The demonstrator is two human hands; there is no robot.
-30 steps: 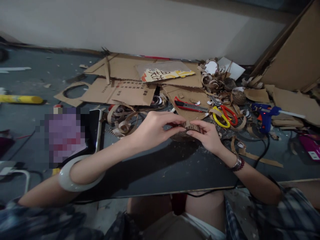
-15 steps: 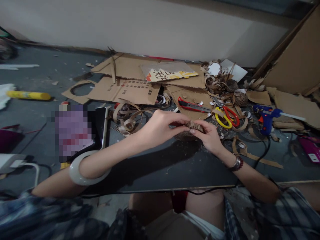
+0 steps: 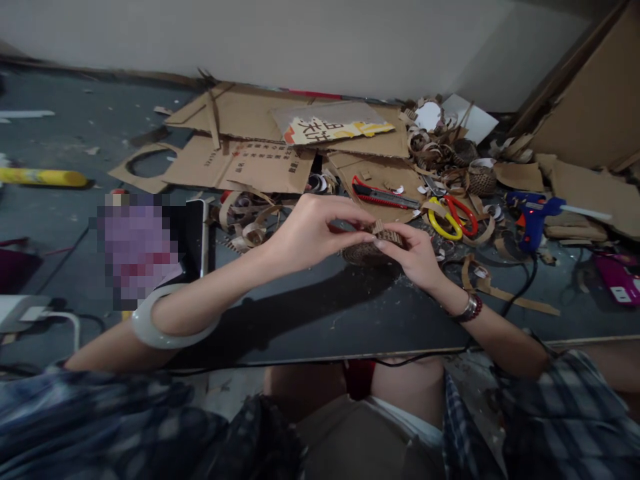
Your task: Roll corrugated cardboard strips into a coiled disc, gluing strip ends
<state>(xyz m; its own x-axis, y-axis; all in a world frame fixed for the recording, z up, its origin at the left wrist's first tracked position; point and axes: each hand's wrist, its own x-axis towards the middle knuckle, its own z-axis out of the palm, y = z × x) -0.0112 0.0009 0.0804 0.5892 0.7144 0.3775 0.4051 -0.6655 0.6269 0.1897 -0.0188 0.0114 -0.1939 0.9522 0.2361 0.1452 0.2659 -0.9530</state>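
Both my hands meet over the table's front middle, around a piece of corrugated cardboard strip [image 3: 390, 235] with its ridges showing. My right hand [image 3: 416, 257] grips this strip between thumb and fingers. From the other side my left hand [image 3: 313, 230] closes thumb and fingers in a pinch at the strip's left end; its fingertips are partly hidden. Just below the fingers shows a round coiled cardboard piece [image 3: 363, 254], its upper part covered by my hands. Whether the strip joins this coil I cannot tell.
Behind my hands lie a red utility knife [image 3: 383, 195], scissors [image 3: 445, 219] and flat cardboard [image 3: 245, 167]. A blue glue gun [image 3: 536, 223] with its cord is on the right. A phone [image 3: 197, 233], partly blurred out, lies left, near a yellow tube [image 3: 45, 177]. Cardboard scraps [image 3: 253, 227] are scattered around.
The view has tilted down slightly, so the table sits higher in the picture. More of the round coil shows under my fingers. Both hands keep nearly the same hold.
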